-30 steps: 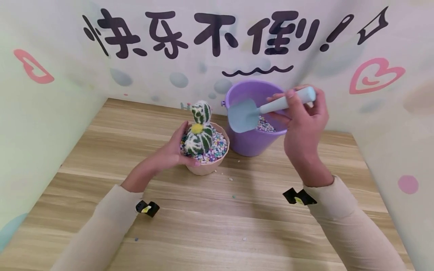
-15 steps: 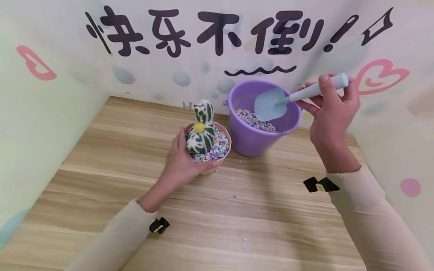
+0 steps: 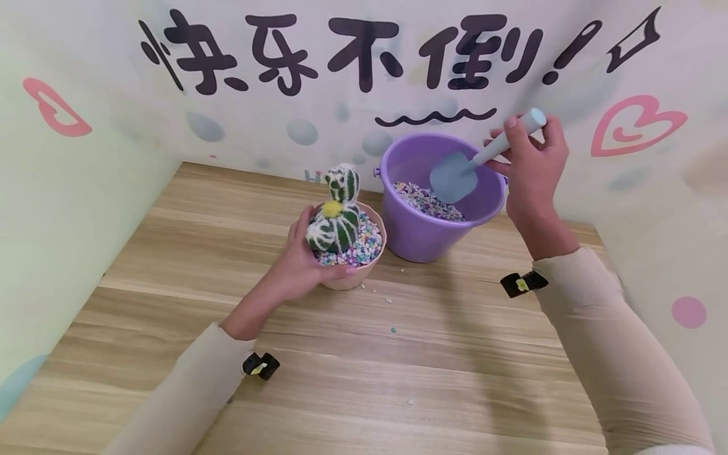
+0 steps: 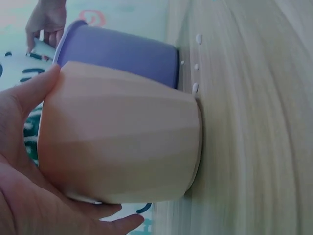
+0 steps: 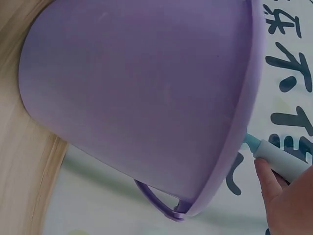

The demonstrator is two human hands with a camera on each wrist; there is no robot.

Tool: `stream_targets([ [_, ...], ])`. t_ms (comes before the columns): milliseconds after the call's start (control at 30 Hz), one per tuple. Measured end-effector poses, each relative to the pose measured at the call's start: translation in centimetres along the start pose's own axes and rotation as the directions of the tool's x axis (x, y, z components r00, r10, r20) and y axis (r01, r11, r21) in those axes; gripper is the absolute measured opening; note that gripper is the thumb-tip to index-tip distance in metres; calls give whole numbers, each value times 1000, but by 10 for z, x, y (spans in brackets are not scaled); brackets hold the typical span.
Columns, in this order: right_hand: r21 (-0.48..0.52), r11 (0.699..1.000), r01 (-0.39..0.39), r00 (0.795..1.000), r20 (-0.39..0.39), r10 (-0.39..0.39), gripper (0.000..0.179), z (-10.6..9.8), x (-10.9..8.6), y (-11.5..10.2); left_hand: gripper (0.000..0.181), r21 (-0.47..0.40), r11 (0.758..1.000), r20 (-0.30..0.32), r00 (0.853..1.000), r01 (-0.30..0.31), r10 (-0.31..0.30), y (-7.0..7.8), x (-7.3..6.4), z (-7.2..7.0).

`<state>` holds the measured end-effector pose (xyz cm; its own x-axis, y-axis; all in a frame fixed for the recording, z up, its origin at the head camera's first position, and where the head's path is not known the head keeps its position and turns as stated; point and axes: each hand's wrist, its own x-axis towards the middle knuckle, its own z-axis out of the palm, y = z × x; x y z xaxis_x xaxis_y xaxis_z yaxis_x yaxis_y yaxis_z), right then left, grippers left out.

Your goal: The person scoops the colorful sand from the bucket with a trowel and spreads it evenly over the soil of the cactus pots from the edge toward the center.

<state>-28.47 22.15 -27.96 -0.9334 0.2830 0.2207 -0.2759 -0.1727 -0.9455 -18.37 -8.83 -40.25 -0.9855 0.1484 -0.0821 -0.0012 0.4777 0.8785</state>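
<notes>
A pale pink flowerpot (image 3: 347,279) stands on the wooden table, full of coloured pebbles (image 3: 366,243). Out of it rises a fuzzy green-and-white cactus (image 3: 345,229) with a yellow flower. My left hand (image 3: 298,265) grips the pot's left side, thumb near the front rim; the left wrist view shows the pot's faceted wall (image 4: 122,132). To the right of the pot is a purple bucket (image 3: 418,237) with more pebbles (image 3: 429,203) inside. My right hand (image 3: 534,170) holds a light blue toy shovel (image 3: 454,178) by its handle, blade slanting down inside the bucket's mouth.
A few loose pebbles (image 3: 388,301) lie on the table (image 3: 335,366) in front of the pot and bucket. A printed cloth backdrop (image 3: 318,114) stands close behind them. The bucket's handle (image 5: 161,203) hangs at its side in the right wrist view.
The right hand first carried the shovel rightward, then came back left; the blade now dips lower in the bucket, its handle steeper. The left hand stays on the flowerpot with its thumb slightly shifted.
</notes>
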Motion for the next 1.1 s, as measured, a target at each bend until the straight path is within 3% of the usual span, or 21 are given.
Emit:
stream_targets([
  [367, -190, 980, -55, 990, 115, 78, 23, 2, 14, 30, 123, -227, 974, 148, 987, -29, 64, -7, 14, -15],
  [667, -335, 940, -55, 980, 164, 116, 26, 6, 15, 39, 125, -238, 971, 227, 972, -4, 60, -9, 16, -23],
  [900, -408, 911, -60, 972, 185, 147, 25, 5, 16, 42, 127, -252, 968, 218, 974, -1, 58, -6, 13, -21],
  [1100, -464, 886, -18, 952, 262, 156, 19, 5, 19, 45, 117, -205, 973, 111, 986, -104, 129, -2, 3, -11],
])
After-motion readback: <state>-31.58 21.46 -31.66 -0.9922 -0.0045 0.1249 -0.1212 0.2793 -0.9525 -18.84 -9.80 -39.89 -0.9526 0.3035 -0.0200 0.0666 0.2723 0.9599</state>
